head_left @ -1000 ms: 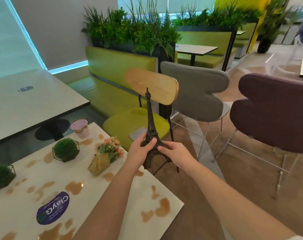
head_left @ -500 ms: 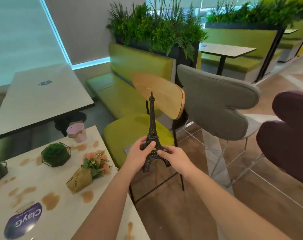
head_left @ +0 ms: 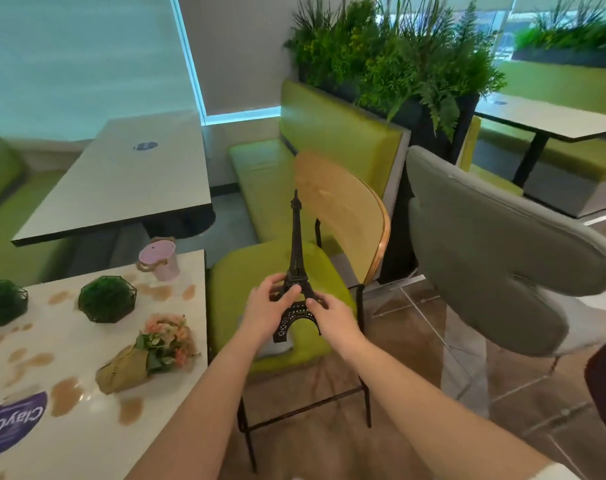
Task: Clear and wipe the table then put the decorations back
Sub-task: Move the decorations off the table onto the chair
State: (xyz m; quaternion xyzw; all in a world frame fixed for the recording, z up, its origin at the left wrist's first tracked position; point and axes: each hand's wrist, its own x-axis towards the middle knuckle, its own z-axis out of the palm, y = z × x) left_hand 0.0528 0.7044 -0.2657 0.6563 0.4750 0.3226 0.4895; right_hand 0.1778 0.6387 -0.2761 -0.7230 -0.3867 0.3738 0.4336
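1. Fingers [head_left: 287, 293] of the left hand [head_left: 266, 311]: curled round the mid-section of the Eiffel Tower model [head_left: 296, 271], thumb across its front; hand grips the model.
2. Fingers of the right hand [head_left: 332, 318]: bent, tips pinching the model's lower right leg arch; how firmly, cannot tell.
3. Eiffel Tower model: dark metal, upright, held in the air by both hands above the green seat of a chair [head_left: 343, 216] with a wooden back, off the right edge of the table [head_left: 86, 445]; its feet are clear of the seat.
4. Table: pale top, marked with brown stains across much of its surface; purple round sticker [head_left: 10, 424] near the front left.
5. Flower bouquet [head_left: 149, 351]: wrapped in brown paper, lying on its side near the table's right edge, blooms toward the far side.
6. Green moss ball in black wire frame [head_left: 106, 299]: standing toward the table's far edge.
7. Second moss ball [head_left: 1, 301]: at the left, partly cut off by the frame.
8. Pink cup [head_left: 159, 259]: at the table's far right corner.
9. Grey folded cloth [head_left: 277, 348]: on the chair seat, partly hidden behind the left wrist.
10. Grey upholstered chair [head_left: 495, 251]: to the right of the wooden-backed chair.
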